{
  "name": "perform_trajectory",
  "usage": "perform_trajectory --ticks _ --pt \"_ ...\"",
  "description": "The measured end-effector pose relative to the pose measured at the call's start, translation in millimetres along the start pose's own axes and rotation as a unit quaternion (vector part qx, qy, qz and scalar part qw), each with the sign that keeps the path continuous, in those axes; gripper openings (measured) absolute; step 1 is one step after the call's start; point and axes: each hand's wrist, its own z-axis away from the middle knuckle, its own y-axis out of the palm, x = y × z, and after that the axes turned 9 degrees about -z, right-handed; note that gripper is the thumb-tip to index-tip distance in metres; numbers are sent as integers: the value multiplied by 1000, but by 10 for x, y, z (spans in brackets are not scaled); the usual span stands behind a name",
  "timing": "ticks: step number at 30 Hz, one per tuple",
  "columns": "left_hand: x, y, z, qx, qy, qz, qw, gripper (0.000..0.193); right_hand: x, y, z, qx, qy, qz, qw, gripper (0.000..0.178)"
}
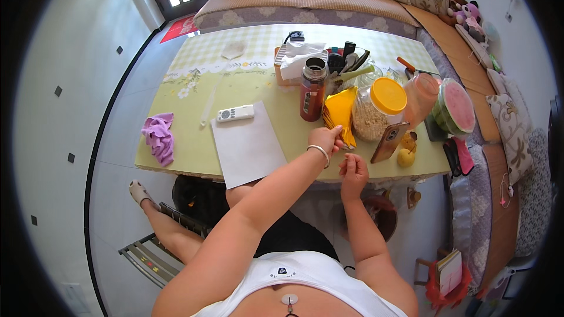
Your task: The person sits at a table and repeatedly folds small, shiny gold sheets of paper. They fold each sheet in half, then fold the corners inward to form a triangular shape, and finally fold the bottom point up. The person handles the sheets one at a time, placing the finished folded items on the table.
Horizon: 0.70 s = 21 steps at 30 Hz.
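My left hand (325, 140), with a silver bangle on its wrist, is at the table's near edge. Its fingers are pinched at the lower edge of a fanned stack of shiny golden-yellow paper sheets (339, 108). The stack leans upright between a dark red metal flask (313, 91), its mouth uncovered, and a clear jar of pale flakes (369, 118) with a yellow lid. Just right of it, my right hand (354, 170) is raised with curled fingers; whatever lies between them is hidden. A smartphone (390, 141) stands propped beside the jar, close to the right hand.
White paper (247, 149) lies left of my hands under a white remote control (235, 113). A purple cloth (158, 138) rests at the left edge. Rightward are yellow fruit (406, 157), a pinkish container (420, 97) and a cut watermelon (455, 108). A tissue box (286, 73) stands behind the flask.
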Motion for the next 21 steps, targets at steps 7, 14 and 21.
perform_trajectory --ticks 7,14,21 --pt "203 -552 341 -3 123 -134 983 31 305 735 -766 174 -278 518 790 54" --pt "477 -1766 928 -124 308 -249 910 12 8 1112 -1243 241 -19 745 622 112" --pt "660 -2575 1272 -265 320 -322 851 7 -395 831 -1235 255 -33 724 640 112"
